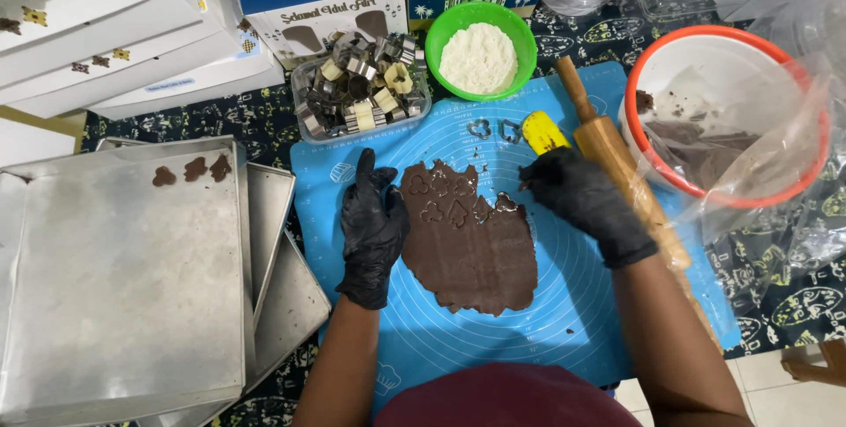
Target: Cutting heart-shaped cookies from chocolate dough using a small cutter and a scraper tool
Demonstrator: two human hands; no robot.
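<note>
Left hand [374,226] lies open beside the dough [471,237]; right hand [583,200] seems to pinch a cutter at its edge.

Single head view — looking steeply down, close over the work surface.

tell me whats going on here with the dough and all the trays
A person in black gloves works a rolled sheet of dark brown dough on a blue mat. The left hand lies flat along the dough's left edge; the right hand is at its upper right corner, beside a wooden rolling pin. Several shapes are stamped into the dough's top. Three cut pieces sit on a metal tray to the left.
</note>
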